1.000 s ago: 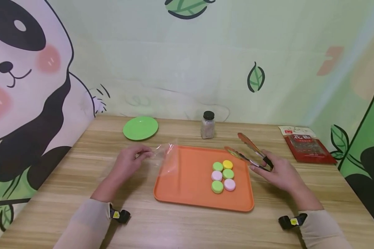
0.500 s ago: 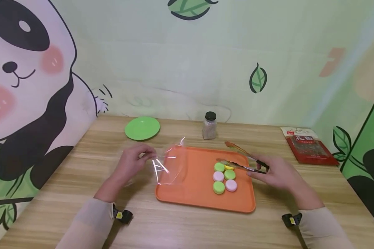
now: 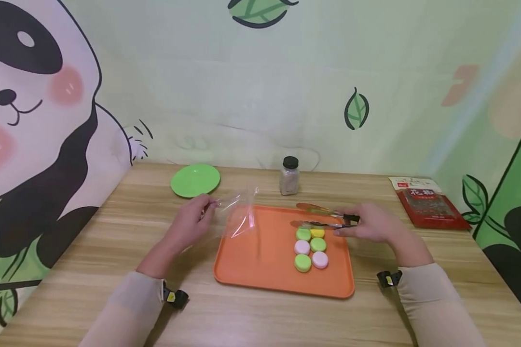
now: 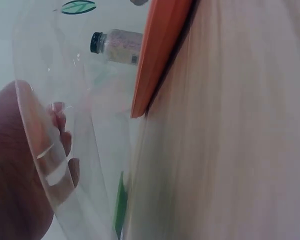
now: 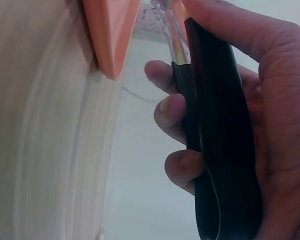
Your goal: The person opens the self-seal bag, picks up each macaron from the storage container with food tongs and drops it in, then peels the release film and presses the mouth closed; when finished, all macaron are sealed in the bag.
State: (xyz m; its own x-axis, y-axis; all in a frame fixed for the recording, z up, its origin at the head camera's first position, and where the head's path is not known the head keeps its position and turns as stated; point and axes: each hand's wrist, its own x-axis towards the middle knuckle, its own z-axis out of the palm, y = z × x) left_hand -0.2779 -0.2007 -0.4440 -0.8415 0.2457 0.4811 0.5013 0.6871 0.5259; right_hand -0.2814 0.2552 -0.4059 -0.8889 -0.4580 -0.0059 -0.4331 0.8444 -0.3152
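Note:
My left hand [image 3: 192, 219] pinches a clear plastic bag [image 3: 239, 217], which hangs over the left part of the orange tray [image 3: 269, 277]. In the left wrist view the bag [image 4: 97, 175] stretches in front of that hand. My right hand [image 3: 373, 222] grips metal tongs [image 3: 323, 224] by their black handles [image 5: 222, 125], fingers wrapped round them in the right wrist view. The arms of the tongs are spread apart above the far end of the macarons. Several green, pink and yellow macarons [image 3: 318, 245] lie in two columns on the tray's right side, the tongs partly covering the farthest ones.
Behind the tray stands a glass jar [image 3: 290, 178] with a black lid. A green plate [image 3: 195, 180] lies at the back left. On the far right is a red spice packet [image 3: 431, 207]. The patterned wall [image 3: 252, 106] rises along the table's back edge.
My right hand has moved left with the tongs, bringing their tips over the far macarons. My left hand has shifted slightly right and back with the bag, which has swung and changed shape.

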